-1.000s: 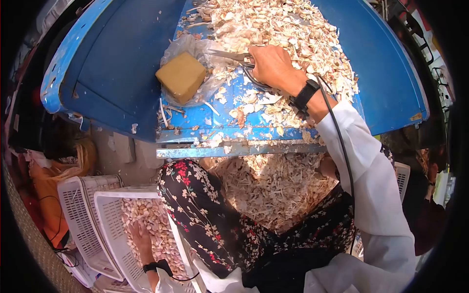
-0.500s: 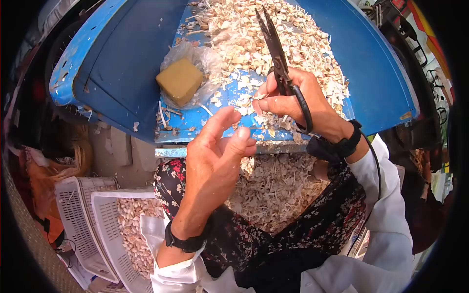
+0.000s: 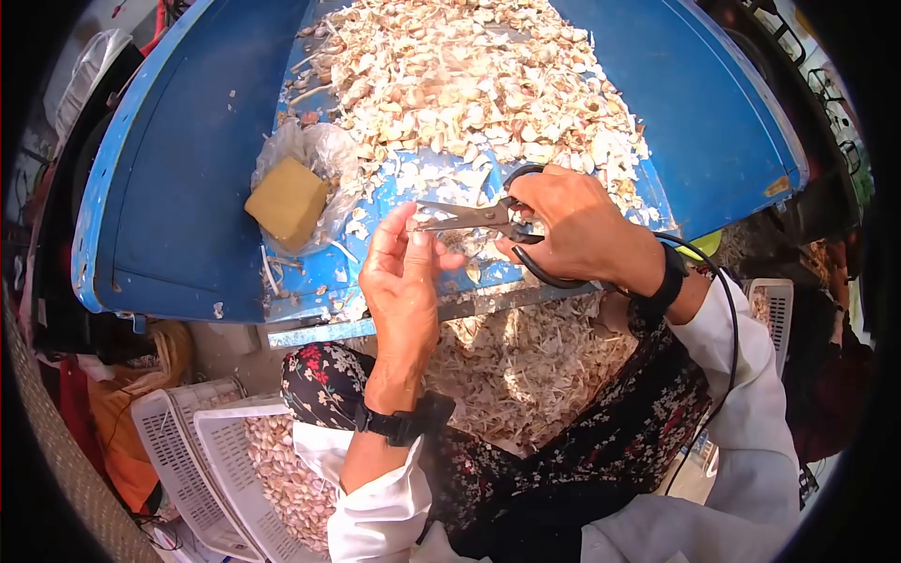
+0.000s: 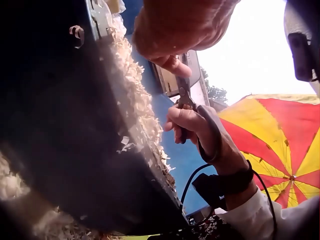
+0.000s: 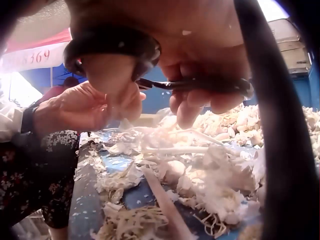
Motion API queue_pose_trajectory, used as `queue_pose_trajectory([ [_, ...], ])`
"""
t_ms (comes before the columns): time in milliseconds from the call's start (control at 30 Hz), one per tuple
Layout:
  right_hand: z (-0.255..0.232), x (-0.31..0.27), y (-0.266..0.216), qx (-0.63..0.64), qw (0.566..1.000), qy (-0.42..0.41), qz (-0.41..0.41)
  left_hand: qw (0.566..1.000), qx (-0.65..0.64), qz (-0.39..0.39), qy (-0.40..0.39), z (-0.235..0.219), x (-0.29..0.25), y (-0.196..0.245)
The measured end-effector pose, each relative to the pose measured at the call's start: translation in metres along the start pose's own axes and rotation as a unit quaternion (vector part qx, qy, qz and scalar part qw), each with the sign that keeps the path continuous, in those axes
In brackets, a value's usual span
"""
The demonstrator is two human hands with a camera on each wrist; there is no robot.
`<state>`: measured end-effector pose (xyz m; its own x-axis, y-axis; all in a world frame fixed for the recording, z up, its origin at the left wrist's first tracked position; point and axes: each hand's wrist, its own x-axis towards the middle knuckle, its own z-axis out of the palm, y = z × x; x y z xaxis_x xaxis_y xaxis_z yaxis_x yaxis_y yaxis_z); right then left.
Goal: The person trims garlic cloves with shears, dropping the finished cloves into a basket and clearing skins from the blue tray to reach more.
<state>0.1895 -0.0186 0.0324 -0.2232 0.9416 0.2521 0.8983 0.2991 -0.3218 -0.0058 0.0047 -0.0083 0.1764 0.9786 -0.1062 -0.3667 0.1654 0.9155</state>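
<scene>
My right hand (image 3: 587, 230) grips a pair of scissors (image 3: 483, 218) by the black handles, blades a little apart and pointing left. In the head view the blade tips reach the fingertips of my left hand (image 3: 402, 281). The left thumb and forefinger pinch a small garlic clove there, mostly hidden by the fingers. Both hands are over the near edge of a blue metal tray (image 3: 690, 113), which bears a heap of garlic cloves and skins (image 3: 469, 84). The left wrist view shows the scissors (image 4: 185, 95) upright between the two hands.
A yellowish block (image 3: 287, 204) lies on a plastic bag at the tray's left. White baskets stand lower left, one holding garlic cloves (image 3: 282, 469). Peelings (image 3: 526, 375) pile up between the knees. A black cable (image 3: 727, 347) runs along the right sleeve.
My left hand has come up from the basket of cloves to the scissors. The right hand has lifted the scissors off the heap and swung them from upward to leftward.
</scene>
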Motion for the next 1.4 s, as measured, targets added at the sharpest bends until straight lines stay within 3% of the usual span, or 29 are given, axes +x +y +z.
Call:
queue_pose_trajectory([
  [100, 0.007, 0.0, -0.001, -0.033, 0.999, 0.014, -0.006, 1.0, 0.019, 0.006, -0.006, -0.004, 0.0, 0.0],
  [167, 0.004, 0.006, -0.002, -0.045, 0.996, -0.075, 0.008, 0.999, 0.041, 0.027, -0.018, -0.006, 0.0, 0.003],
  [200, 0.004, 0.008, -0.003, -0.048, 0.996, -0.079, 0.009, 0.998, 0.051, 0.039, -0.018, -0.008, 0.0, 0.007],
  [267, 0.002, 0.015, -0.007, 0.08, 0.991, -0.096, -0.038, 0.998, 0.035, 0.053, -0.01, -0.008, 0.0, 0.011],
  [300, 0.0, 0.021, -0.012, 0.236, 0.96, -0.152, 0.024, 0.997, 0.023, 0.069, -0.003, -0.009, 0.0, 0.013],
  [367, 0.01, 0.032, -0.014, 0.298, 0.94, -0.162, 0.036, 0.997, -0.006, 0.071, -0.005, -0.013, 0.001, 0.017],
  [433, 0.014, 0.061, -0.016, 0.19, 0.972, -0.089, 0.101, 0.993, -0.101, 0.064, 0.0, -0.023, 0.007, 0.02],
  [500, 0.034, 0.096, -0.001, 0.103, 0.992, -0.024, 0.063, 0.981, -0.184, 0.054, -0.014, -0.032, 0.01, 0.024],
  [567, 0.061, 0.124, 0.008, 0.061, 0.996, -0.016, 0.056, 0.982, -0.186, 0.035, 0.004, -0.037, 0.011, 0.029],
  [667, 0.09, 0.147, 0.006, -0.024, 0.995, -0.048, 0.084, 0.946, -0.321, -0.043, 0.006, -0.044, 0.013, 0.031],
  [767, 0.087, 0.157, 0.002, -0.001, 0.993, -0.102, 0.063, 0.95, -0.307, -0.05, 0.03, -0.051, 0.018, 0.029],
  [900, 0.082, 0.155, -0.005, -0.039, 0.992, -0.105, 0.054, 0.957, -0.272, -0.061, 0.086, -0.055, 0.025, 0.019],
  [967, 0.07, 0.146, -0.01, 0.003, 0.998, -0.059, 0.032, 0.959, -0.241, -0.091, 0.117, -0.054, 0.028, 0.014],
  [1100, 0.03, 0.129, -0.044, 0.223, 0.96, -0.167, 0.034, 0.951, -0.264, -0.125, 0.098, -0.039, 0.029, 0.014],
  [1133, 0.03, 0.127, -0.042, 0.221, 0.961, -0.165, 0.037, 0.941, -0.301, -0.134, 0.077, -0.036, 0.03, 0.015],
  [1200, 0.035, 0.126, -0.035, 0.157, 0.981, -0.117, 0.013, 0.935, -0.296, -0.157, 0.12, -0.039, 0.032, 0.011],
  [1233, 0.034, 0.122, -0.036, 0.142, 0.978, -0.138, 0.07, 0.932, -0.323, -0.142, 0.088, -0.05, 0.034, 0.003],
  [1267, 0.047, 0.118, -0.029, 0.11, 0.983, -0.139, 0.045, 0.927, -0.349, -0.127, 0.056, -0.058, 0.036, -0.005],
  [1300, 0.056, 0.116, -0.029, 0.08, 0.987, -0.139, 0.021, 0.921, -0.353, -0.13, 0.099, -0.05, 0.032, 0.006],
  [1400, 0.071, 0.106, -0.037, 0.111, 0.986, -0.127, 0.006, 0.946, -0.295, -0.107, 0.086, -0.051, 0.027, 0.011],
])
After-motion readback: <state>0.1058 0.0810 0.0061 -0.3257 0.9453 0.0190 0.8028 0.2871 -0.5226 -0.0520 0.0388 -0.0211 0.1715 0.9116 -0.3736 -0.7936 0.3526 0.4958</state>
